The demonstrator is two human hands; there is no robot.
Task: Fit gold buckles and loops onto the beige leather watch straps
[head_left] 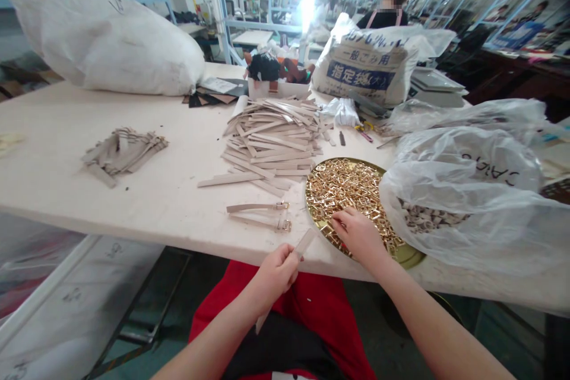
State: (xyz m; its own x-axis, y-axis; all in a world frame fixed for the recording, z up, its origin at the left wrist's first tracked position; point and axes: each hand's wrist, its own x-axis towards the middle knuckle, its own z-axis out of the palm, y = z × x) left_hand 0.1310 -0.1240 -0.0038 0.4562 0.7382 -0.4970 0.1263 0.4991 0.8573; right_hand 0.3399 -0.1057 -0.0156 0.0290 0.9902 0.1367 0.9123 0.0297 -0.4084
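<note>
My left hand [279,270] is closed around a pale beige strap [306,241], whose one end points up toward the tray while the other hangs below the hand. Over a round gold tray [412,257] heaped with small gold buckles [345,187], my right hand [361,238] has its fingertips pinched together among the pieces. What sits between those fingers is too small to make out. Two straps with gold buckles on their right ends [256,206] lie on the table just left of the tray. Behind them is a large pile of loose beige straps [271,139].
A bundle of straps [124,153] lies at left on the table [178,219]. Clear plastic bags [467,166], one holding small beige pieces, overlap the tray's right side. Farther back stand a white sack [111,47], a printed bag [365,65] and scissors [365,127]. Other people are beyond.
</note>
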